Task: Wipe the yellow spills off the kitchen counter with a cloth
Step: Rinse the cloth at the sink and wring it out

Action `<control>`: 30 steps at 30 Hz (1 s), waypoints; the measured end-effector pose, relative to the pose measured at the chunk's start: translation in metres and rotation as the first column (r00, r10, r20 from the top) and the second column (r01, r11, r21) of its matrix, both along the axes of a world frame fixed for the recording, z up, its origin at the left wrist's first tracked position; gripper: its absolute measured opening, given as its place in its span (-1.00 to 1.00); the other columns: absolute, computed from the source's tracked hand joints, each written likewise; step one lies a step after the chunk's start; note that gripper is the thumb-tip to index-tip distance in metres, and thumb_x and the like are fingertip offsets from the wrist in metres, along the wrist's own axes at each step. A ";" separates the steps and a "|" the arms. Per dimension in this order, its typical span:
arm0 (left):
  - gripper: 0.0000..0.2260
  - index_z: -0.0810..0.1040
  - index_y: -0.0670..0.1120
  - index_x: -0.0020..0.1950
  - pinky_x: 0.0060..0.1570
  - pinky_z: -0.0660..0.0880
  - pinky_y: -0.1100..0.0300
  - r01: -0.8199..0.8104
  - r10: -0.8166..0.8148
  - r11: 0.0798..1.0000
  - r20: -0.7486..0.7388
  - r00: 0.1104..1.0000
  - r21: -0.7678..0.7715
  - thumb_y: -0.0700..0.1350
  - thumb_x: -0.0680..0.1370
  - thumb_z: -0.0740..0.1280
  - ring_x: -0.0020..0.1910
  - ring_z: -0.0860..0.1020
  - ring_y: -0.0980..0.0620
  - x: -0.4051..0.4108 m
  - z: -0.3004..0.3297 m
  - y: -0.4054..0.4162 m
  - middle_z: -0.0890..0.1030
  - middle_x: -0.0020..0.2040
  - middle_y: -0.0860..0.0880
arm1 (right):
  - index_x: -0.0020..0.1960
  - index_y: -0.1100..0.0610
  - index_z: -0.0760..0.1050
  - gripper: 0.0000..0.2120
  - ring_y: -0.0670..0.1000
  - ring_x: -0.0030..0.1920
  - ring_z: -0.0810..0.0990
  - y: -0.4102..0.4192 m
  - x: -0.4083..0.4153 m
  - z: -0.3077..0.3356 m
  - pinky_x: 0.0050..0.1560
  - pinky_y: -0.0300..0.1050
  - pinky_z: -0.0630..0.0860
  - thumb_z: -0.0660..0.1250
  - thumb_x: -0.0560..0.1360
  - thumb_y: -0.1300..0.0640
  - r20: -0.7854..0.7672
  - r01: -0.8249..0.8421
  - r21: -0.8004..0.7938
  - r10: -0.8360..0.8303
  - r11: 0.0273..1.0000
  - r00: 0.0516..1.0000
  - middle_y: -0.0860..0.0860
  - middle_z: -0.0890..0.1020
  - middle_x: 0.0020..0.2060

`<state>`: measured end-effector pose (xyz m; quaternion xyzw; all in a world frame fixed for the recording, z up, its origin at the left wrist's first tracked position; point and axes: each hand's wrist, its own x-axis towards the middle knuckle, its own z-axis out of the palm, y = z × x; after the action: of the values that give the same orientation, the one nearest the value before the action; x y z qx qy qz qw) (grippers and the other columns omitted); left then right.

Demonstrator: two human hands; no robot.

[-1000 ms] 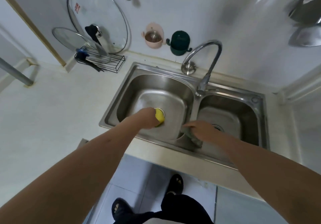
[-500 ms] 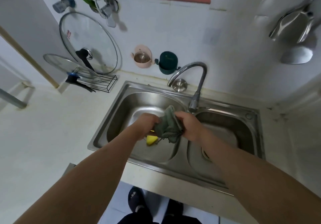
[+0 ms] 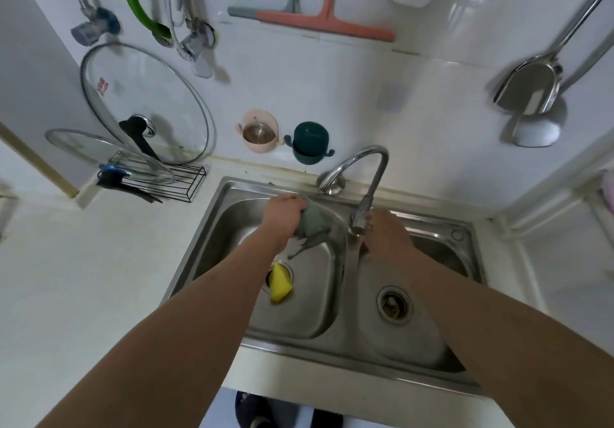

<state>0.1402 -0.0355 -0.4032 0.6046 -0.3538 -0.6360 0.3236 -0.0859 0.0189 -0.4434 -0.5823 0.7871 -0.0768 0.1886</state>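
My left hand (image 3: 285, 215) grips a grey-green cloth (image 3: 315, 225) above the back of the left basin of the steel double sink (image 3: 332, 351); a corner of the cloth hangs down. My right hand (image 3: 388, 238) is over the right basin, right behind the spout tip of the faucet (image 3: 365, 175), which hides its fingers. A yellow sponge (image 3: 280, 286) lies on the left basin's drain. The pale kitchen counter (image 3: 83, 278) stretches to the left of the sink.
Two glass lids (image 3: 143, 95) lean in a black wire rack (image 3: 179, 181) at the counter's back left. A pink cup (image 3: 259, 131) and a green cup (image 3: 309, 143) hang on the wall behind the sink. A squeegee (image 3: 325, 23) and ladles hang higher up.
Both hands held the cloth together over the left basin; now only the left hand holds it, farther back, and the right hand has moved to the faucet spout. The sponge lies uncovered.
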 end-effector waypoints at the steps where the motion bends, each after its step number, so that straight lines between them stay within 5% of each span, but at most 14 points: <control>1: -0.92 0.65 -0.02 -0.03 0.08 0.64 -0.26 0.008 -0.008 1.000 -0.001 1.000 0.006 -0.20 0.60 0.41 0.07 0.65 -0.23 0.002 -0.002 -0.002 0.67 0.00 -0.15 | 0.10 0.08 0.61 -0.72 0.19 0.09 0.65 -0.001 -0.001 0.002 0.05 0.02 0.60 0.33 0.40 0.22 -0.071 -0.045 0.043 0.048 0.998 0.996 0.09 0.65 0.01; 7: -0.88 0.63 -0.15 0.15 -0.06 0.69 -0.14 0.018 -0.018 0.999 -0.014 1.000 0.045 -0.20 0.62 0.37 -0.03 0.66 -0.14 0.013 -0.019 -0.007 0.66 0.07 -0.19 | 0.28 0.24 0.54 -0.63 0.20 0.30 0.57 -0.016 -0.016 -0.011 0.25 -0.01 0.52 0.39 0.49 0.17 -0.168 -0.045 0.233 0.086 0.971 0.982 0.16 0.60 0.22; 13: -0.91 0.63 -0.10 0.11 -0.09 0.67 -0.08 0.003 0.002 0.998 -0.074 0.997 0.070 -0.18 0.65 0.34 0.09 0.63 -0.17 0.029 -0.032 -0.020 0.64 0.11 -0.18 | 0.15 0.15 0.51 -0.75 0.19 0.15 0.61 -0.021 -0.018 -0.034 0.00 -0.06 0.51 0.36 0.50 0.11 -0.159 0.066 0.272 -0.023 0.960 0.987 0.11 0.60 0.08; 17: -0.87 0.62 -0.10 0.17 -0.08 0.68 -0.10 0.039 -0.033 0.996 -0.065 0.997 0.081 -0.17 0.66 0.33 0.08 0.63 -0.16 0.035 -0.037 -0.027 0.64 0.12 -0.18 | 0.17 0.08 0.59 -0.67 0.12 0.15 0.62 -0.022 -0.018 -0.055 -0.09 -0.13 0.42 0.36 0.43 0.03 -0.198 0.064 0.335 0.004 0.940 0.980 0.04 0.61 0.10; 23: -0.78 0.60 -0.10 0.29 0.01 0.67 -0.23 0.101 -0.106 0.991 0.048 0.993 0.089 -0.12 0.66 0.32 0.11 0.66 -0.25 0.020 -0.041 -0.027 0.65 0.20 -0.20 | 0.29 0.16 0.50 -0.60 0.18 0.28 0.54 -0.004 0.018 -0.036 0.24 0.07 0.56 0.31 0.50 0.03 -0.185 0.096 0.215 -0.056 0.972 0.981 0.11 0.56 0.25; 27: -0.69 0.55 -0.22 0.38 -0.09 0.68 -0.04 0.205 -0.210 0.978 0.176 0.962 0.048 -0.14 0.67 0.27 0.10 0.67 -0.20 -0.001 -0.045 -0.019 0.63 0.24 -0.23 | 0.23 0.14 0.52 -0.75 0.10 0.07 0.64 -0.002 0.065 -0.014 0.08 -0.01 0.60 0.35 0.57 0.13 0.180 -0.029 0.111 0.009 0.993 0.984 0.04 0.63 0.03; 30: -0.79 0.61 -0.20 0.22 -0.03 0.68 -0.08 0.209 -0.215 0.977 0.186 0.959 0.051 -0.16 0.67 0.26 -0.05 0.61 -0.10 -0.012 -0.049 -0.012 0.64 0.10 -0.23 | 0.04 0.05 0.60 -0.85 -0.02 -0.12 0.68 -0.012 0.092 -0.011 -0.01 0.01 0.66 0.42 0.52 0.02 0.378 -0.121 0.015 0.106 0.993 0.920 -0.03 0.69 -0.12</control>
<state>0.1280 -0.0479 -0.4523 0.6262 -0.4358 -0.6118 0.2088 0.0062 0.0070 -0.4549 -0.5975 0.7025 -0.1610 0.3515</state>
